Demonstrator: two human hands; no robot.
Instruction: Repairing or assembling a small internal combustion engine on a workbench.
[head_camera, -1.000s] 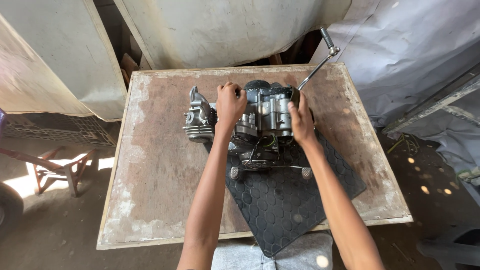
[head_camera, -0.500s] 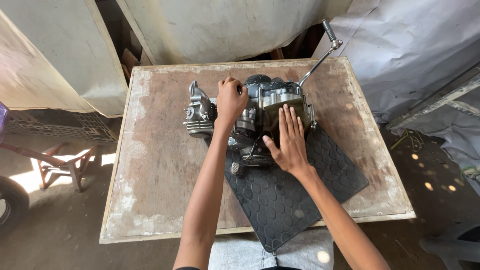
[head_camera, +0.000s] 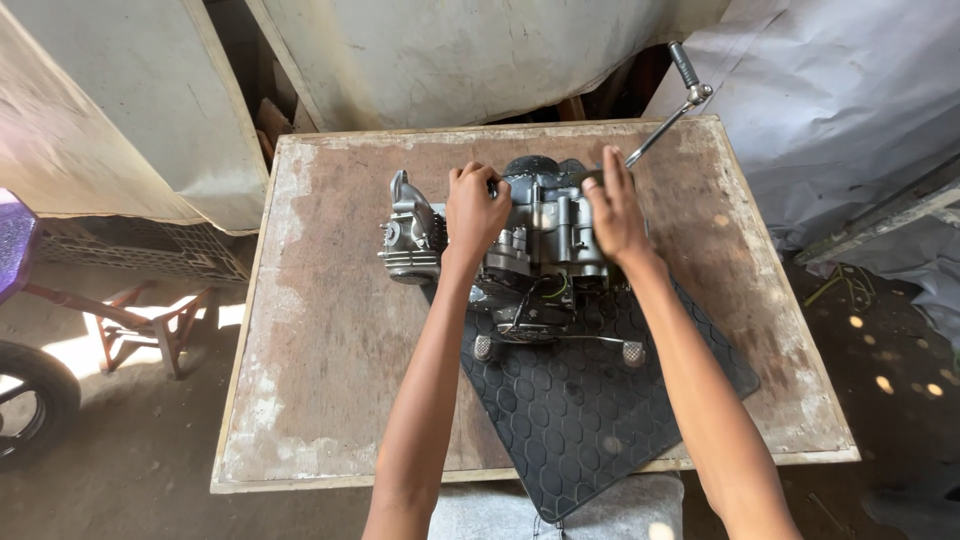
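Squarely at the middle of the worn wooden table: a grey motorcycle engine, resting partly on a black hexagon-patterned rubber mat, cylinder end jutting leftward off the mat onto bare wood. On the engine's top, left of centre: left hand, fingers curled down over the casing in a closed grip. On the engine's right end: right hand, fingers pressed together and laid flat over the upper edge, wrapping it. Up and right from the engine: a long metal lever with a ribbed grip at its tip, angled past the table's far corner. Just below the engine, on the mat: a thin rod with a pad at each end. Beyond the table, pale sheets hanging. Far left of the engine, on the ground: a dark tyre and a small wooden stool.
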